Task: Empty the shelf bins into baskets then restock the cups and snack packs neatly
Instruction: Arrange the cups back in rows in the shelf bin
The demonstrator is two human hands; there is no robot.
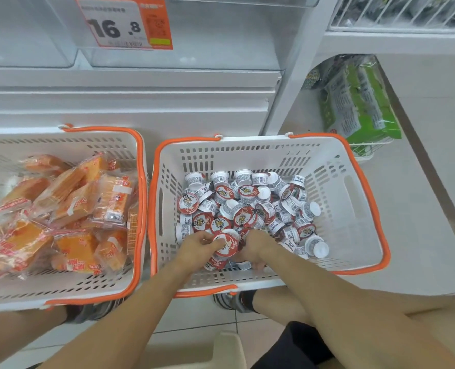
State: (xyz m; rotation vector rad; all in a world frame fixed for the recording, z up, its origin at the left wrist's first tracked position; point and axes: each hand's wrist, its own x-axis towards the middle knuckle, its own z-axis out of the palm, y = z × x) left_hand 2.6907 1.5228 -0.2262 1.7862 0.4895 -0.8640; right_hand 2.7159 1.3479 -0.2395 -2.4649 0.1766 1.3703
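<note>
**Both hands working in the cup basket; shelf bins above stand bare**

1. Shelving unit: white, directly beyond the hands. Two clear shelf bins sit above and beyond them, showing no stock. An orange price tag reading 16.8 is fixed to the front of the bin beyond the left hand.

2. Right basket: white with an orange rim and handles, on the floor. Both hands are inside its near part. It holds a loose heap of small cups with red-and-white lids, lying at all angles, mostly beyond and to the right of the hands.

3. Left basket: same pattern, just to the left of the left hand, its side touching or nearly touching the other basket. It holds orange snack packs in clear wrap, piled unevenly.

4. Wire rack: well beyond and to the right of the right hand, carrying green packets.

5. Left hand: fingers curled around the edge of one cup, lid facing up.

6. Right hand: just beside the left hand, close to the same cup, fingers curled down into the heap. What it holds, if anything, cannot be determined; the fingertips are hidden.

7. Shoes: visible on the tiled floor nearer than the hands, below the right basket's near rim.
</note>
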